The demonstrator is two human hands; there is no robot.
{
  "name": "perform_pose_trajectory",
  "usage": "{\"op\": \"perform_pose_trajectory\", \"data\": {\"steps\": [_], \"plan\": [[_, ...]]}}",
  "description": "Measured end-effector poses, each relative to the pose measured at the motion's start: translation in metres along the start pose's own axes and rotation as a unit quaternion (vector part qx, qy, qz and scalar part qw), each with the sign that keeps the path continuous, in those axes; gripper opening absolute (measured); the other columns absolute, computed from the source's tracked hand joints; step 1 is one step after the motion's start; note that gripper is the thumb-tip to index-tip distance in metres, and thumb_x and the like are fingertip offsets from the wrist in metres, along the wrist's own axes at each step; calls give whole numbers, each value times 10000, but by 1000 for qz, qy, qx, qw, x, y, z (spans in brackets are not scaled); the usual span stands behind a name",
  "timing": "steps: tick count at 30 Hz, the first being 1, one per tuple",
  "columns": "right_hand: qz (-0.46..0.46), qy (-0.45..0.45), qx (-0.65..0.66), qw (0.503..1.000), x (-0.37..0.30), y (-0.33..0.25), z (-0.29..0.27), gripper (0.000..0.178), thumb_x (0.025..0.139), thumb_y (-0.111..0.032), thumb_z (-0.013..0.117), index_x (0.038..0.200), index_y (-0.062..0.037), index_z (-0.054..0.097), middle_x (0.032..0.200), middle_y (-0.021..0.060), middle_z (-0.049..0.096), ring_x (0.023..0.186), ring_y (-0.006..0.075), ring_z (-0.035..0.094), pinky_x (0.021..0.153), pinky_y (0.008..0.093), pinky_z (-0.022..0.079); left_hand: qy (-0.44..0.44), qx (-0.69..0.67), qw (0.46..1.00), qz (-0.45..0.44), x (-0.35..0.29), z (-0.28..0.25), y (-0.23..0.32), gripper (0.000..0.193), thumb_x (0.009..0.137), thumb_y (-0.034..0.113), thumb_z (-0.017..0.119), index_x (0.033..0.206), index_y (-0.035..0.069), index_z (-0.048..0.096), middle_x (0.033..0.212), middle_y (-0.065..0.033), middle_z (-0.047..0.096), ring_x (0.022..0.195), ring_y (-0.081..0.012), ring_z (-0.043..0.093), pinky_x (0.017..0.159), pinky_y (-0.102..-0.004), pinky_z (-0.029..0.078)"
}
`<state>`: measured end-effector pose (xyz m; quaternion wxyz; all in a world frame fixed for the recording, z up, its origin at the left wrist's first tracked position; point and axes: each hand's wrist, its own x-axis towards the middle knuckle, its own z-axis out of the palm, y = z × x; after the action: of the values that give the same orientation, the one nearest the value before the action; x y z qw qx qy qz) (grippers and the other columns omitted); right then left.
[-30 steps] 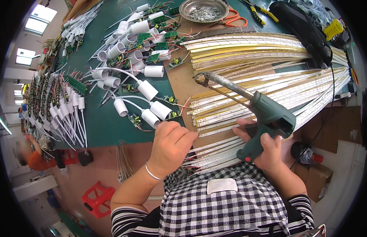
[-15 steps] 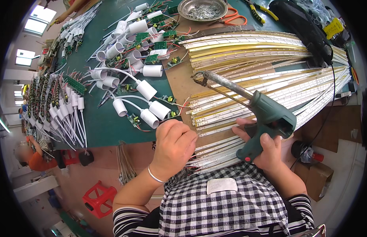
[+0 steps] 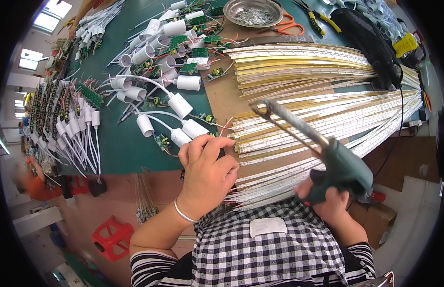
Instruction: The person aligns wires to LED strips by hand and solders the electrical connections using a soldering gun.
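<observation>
My right hand [image 3: 327,203] grips a dark green pistol-shaped soldering gun [image 3: 344,170], with a long metal barrel and a thin feed tube pointing up and left. The gun is slightly blurred, and its tip hovers above the LED strips [image 3: 279,128]. At the left ends of those strips, my left hand [image 3: 203,167] is raised with curled fingers, index finger and thumb apart. Nothing shows between them. Just beyond this hand lie white cylindrical lamp caps [image 3: 194,128] with white cables and small green circuit boards [image 3: 161,141] on red and white wires.
A metal bowl of solder scraps [image 3: 253,14], orange-handled scissors [image 3: 286,26] and yellow-black pliers [image 3: 317,21] lie at the back. More caps and boards [image 3: 78,122] crowd the left. A red stool [image 3: 112,238] stands on the floor; another person [image 3: 33,182] is at far left.
The soldering gun has moved right and slightly down in my right hand, its tip farther from my left hand. My left hand's index finger and thumb have spread apart.
</observation>
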<state>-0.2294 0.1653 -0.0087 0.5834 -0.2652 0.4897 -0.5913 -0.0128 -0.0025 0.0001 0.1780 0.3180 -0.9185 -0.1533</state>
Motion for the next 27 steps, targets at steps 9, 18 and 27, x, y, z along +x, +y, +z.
{"op": "perform_pose_trajectory", "data": {"steps": [9,18,27], "plan": [[-106,-67,-346,930,-21,2,-21,392,883,-364,539,974,11,609,674,67,618,599,158,622,608,278,519,10,-13,1000,-3,0,2,0,117,617,85,711,703,151,665,1107,23,575,1100,-254,436,922,-410,263],[-32,-60,-368,927,-32,9,-26,248,797,-229,623,962,-45,650,899,92,655,772,267,635,688,323,517,19,-6,1000,0,-2,3,0,131,611,85,706,717,153,671,1105,27,575,1093,-260,443,932,-420,270],[-104,-90,-431,892,-24,10,-25,375,819,-365,613,966,-20,605,745,48,633,654,165,634,636,282,504,11,-4,1000,1,-1,1,2,133,609,79,709,719,144,670,1115,18,571,1095,-265,442,936,-424,273]]}}
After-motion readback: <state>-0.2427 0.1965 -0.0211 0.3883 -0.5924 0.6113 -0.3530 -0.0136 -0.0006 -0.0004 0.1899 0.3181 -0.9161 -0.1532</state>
